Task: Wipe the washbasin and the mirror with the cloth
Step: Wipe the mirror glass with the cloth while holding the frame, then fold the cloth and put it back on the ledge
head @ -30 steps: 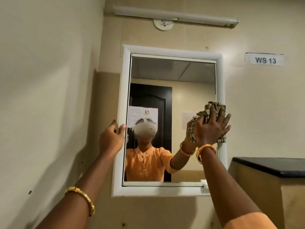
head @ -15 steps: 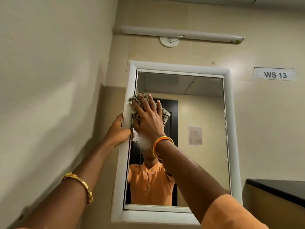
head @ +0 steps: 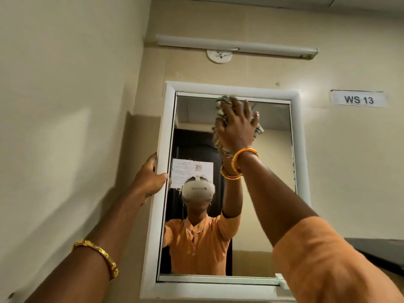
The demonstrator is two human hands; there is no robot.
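Note:
A white-framed mirror [head: 271,171] hangs on the beige wall ahead of me. My right hand [head: 237,130] presses a crumpled patterned cloth [head: 219,145] flat against the glass near its top edge, a little right of centre. My left hand [head: 150,179] grips the left side of the mirror's frame at mid height. The washbasin is out of view below the frame.
A tube light [head: 236,45] runs along the wall above the mirror. A sign reading WS 13 [head: 358,99] is fixed to the right. A dark-topped counter [head: 380,250] stands at the lower right. The side wall is close on my left.
My right hand has swept the cloth from the mirror's upper left to its top centre; a second ago it was at the right edge. My left hand stays on the frame.

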